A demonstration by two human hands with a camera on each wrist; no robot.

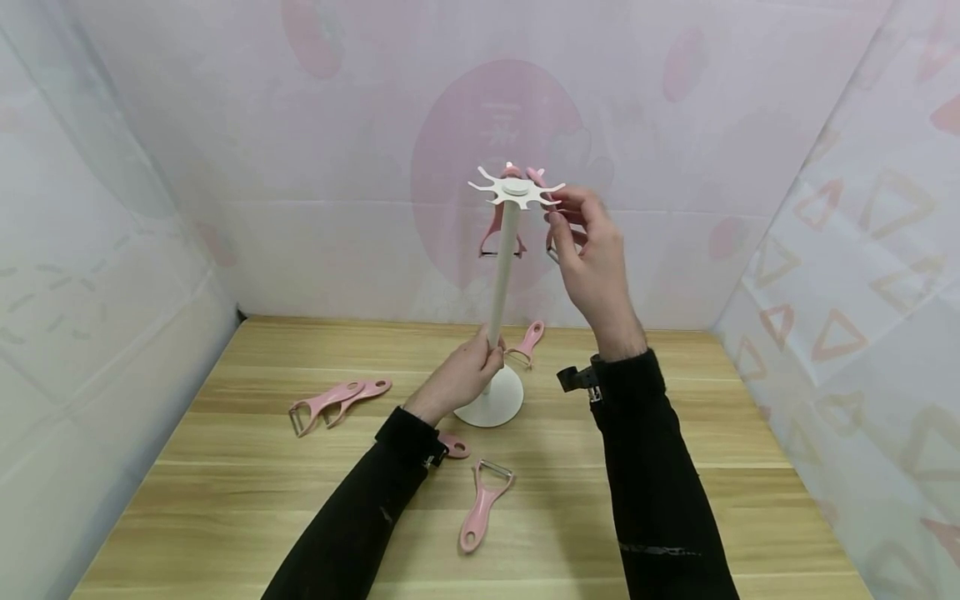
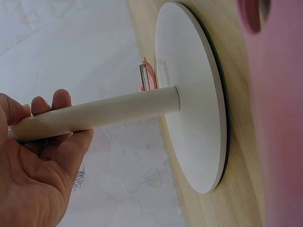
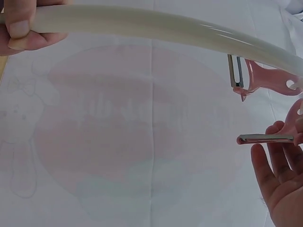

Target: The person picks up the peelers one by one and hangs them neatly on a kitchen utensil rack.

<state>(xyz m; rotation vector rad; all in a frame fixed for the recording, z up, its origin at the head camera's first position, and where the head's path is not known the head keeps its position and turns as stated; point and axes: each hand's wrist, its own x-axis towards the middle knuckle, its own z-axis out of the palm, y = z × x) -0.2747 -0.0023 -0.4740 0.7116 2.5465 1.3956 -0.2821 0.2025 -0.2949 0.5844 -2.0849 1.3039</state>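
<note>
A white stand has a round base, an upright pole and a hooked top. My left hand grips the lower pole, fingers and thumb wrapped round it in the left wrist view. One pink peeler hangs from a hook at the far side, blade down. Up beside the right hooks, my right hand pinches a second pink peeler by its handle. Its blade points downward below the fingers, and its handle top reaches the hooks; whether it bears on one I cannot tell.
Two overlapping pink peelers lie on the wooden table at left. Another peeler lies behind the base, and one in front. A further peeler is partly hidden under the left wrist. Patterned cloth walls surround the table.
</note>
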